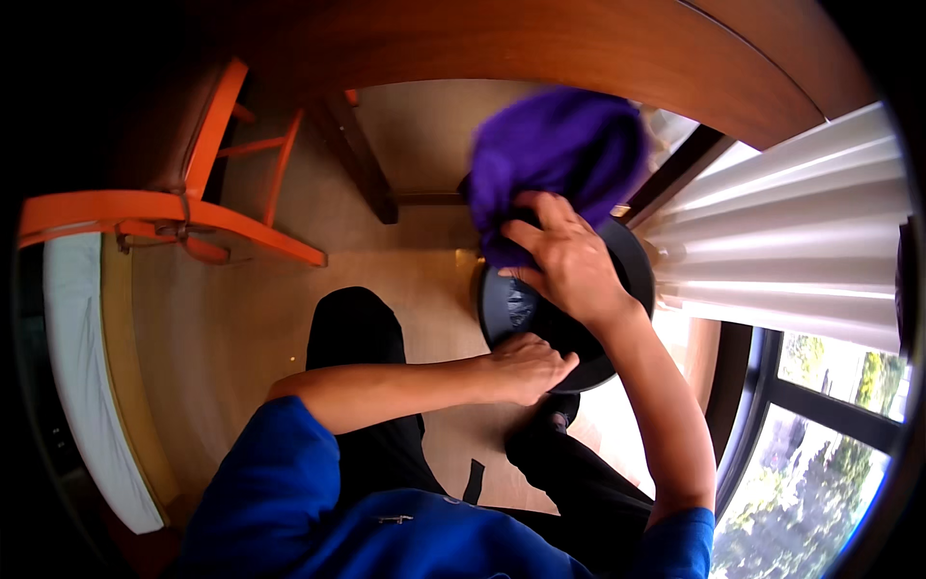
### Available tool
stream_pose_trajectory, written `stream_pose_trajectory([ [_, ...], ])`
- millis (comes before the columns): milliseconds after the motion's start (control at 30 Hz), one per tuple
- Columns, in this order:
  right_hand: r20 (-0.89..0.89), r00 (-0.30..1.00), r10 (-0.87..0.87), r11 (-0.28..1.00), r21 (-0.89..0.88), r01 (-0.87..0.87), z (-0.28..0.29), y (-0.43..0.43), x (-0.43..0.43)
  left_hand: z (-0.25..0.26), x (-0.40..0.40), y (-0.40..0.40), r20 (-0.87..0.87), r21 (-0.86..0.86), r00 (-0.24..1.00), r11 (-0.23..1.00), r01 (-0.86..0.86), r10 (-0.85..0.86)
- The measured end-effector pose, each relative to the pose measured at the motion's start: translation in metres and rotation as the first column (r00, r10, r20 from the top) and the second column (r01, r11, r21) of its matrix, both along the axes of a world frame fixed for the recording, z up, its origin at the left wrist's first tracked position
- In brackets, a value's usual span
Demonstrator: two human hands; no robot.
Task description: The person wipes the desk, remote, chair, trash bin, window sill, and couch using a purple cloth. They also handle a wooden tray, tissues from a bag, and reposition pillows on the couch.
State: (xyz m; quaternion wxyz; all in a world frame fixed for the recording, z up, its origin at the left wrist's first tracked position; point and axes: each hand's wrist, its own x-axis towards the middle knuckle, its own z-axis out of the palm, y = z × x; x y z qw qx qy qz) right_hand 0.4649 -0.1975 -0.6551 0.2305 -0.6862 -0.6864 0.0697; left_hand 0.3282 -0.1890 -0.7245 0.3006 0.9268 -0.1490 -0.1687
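A purple cloth, blurred as if in motion, hangs from my right hand, whose fingers and thumb pinch its lower edge. Below it stands a round black bin with a dark plastic liner inside. My left hand is at the near left rim of the bin, fingers curled; the fingertips are partly hidden, so whether it grips the rim is unclear.
A wooden table spans the top, its dark leg reaching down. An orange-framed chair stands at left. White curtains and a window lie at right. My knees flank the floor near the bin.
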Motion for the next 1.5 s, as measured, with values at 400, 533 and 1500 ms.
stream_pose_trajectory([
  [400,-0.537,0.278,-0.796,0.521,-0.375,0.767,-0.008,-0.170,0.101,0.006,-0.005,0.028,0.000,-0.170,0.922,0.909,-0.381,0.387],
  [533,-0.754,0.075,-0.653,0.263,-0.133,0.956,0.029,-0.186,0.014,0.019,-0.020,0.047,-0.181,-0.550,0.670,0.491,-0.676,0.720],
  [1500,-0.571,0.094,-0.815,0.291,-0.265,0.919,-0.103,-0.131,0.026,-0.029,-0.068,0.001,0.031,-0.614,0.832,0.667,-0.421,0.554],
])
